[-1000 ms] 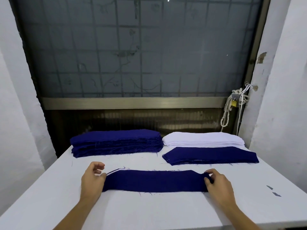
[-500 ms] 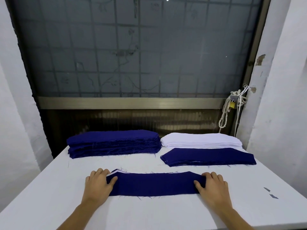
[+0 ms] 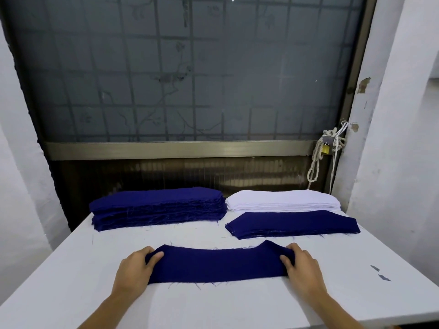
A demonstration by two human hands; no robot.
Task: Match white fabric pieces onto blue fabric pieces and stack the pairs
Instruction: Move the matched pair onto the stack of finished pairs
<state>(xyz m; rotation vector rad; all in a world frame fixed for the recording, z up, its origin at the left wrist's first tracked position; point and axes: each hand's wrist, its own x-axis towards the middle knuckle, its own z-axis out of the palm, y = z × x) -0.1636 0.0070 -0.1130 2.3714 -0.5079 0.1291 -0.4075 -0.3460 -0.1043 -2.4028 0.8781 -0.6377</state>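
My left hand (image 3: 135,269) and right hand (image 3: 303,267) each pinch one end of the blue piece (image 3: 218,264), near the tabletop's (image 3: 71,269) front edge. It sags between them (light, limp, frayed), so I judge the ends the safest hold.

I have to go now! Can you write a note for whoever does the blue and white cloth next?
Left hand grips the left end of the long dark blue fabric piece; right hand grips its right end, at the front of the white table.
Tall blue fabric stack back left, white fabric stack back right, low blue-topped pile in front of the white one, probably finished pairs.
Left: place this piece, then work through both stacks.
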